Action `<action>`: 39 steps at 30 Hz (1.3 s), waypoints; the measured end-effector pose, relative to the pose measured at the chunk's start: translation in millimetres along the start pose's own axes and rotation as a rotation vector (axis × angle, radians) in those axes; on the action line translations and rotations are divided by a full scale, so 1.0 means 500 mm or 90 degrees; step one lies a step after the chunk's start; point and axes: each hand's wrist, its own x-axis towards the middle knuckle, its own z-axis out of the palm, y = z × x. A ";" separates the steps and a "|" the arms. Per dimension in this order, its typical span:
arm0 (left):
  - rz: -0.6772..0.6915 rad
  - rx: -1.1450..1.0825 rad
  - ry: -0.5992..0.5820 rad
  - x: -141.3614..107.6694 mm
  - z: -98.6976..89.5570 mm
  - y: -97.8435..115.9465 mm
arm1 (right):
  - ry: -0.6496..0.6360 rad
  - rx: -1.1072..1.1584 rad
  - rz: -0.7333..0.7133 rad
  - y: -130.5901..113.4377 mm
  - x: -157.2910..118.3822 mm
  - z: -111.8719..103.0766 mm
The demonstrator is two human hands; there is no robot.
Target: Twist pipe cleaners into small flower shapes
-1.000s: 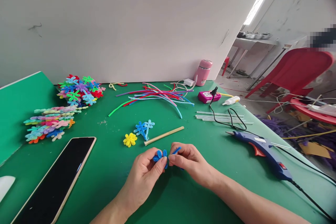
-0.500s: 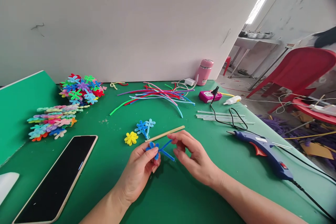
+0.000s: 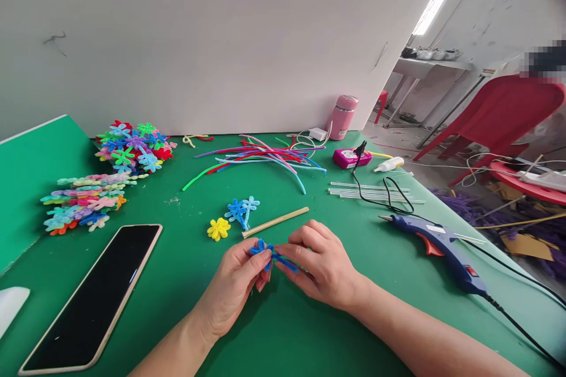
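My left hand (image 3: 236, 285) pinches a blue pipe-cleaner flower (image 3: 260, 247) between thumb and fingers, near the middle of the table. From the flower, blue stem ends (image 3: 287, 263) point right. My right hand (image 3: 322, 262) has its fingers closed on these stem ends, close to the flower; its fingertips partly cover them. Just beyond the hands lies a wooden stick (image 3: 276, 222). Left of that stick are a yellow flower (image 3: 218, 228), a blue flower (image 3: 236, 210) and a light blue flower (image 3: 250, 204).
Behind lie loose pipe cleaners (image 3: 265, 159). Flower piles (image 3: 135, 147) and a phone (image 3: 95, 294) are at left. At right are a glue gun (image 3: 446, 250), clear glue sticks (image 3: 371, 192), a magenta box (image 3: 351, 158), a white bottle (image 3: 389, 164) and a pink flask (image 3: 343, 118).
My right hand has moved left and closed on the blue stem ends, which stood apart before. My left hand still pinches the flower. The view has shifted slightly.
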 end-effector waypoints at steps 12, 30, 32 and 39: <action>0.079 0.161 0.008 -0.003 0.003 -0.003 | -0.075 0.401 0.334 -0.012 0.007 0.003; 0.028 -0.011 -0.040 -0.003 -0.003 0.000 | -0.115 0.829 0.648 -0.020 0.023 -0.004; 0.026 -0.023 -0.036 -0.002 -0.005 0.000 | -0.113 0.821 0.634 -0.021 0.025 -0.005; -0.006 0.014 -0.023 -0.001 -0.004 0.009 | -0.098 0.804 0.596 -0.020 0.021 -0.004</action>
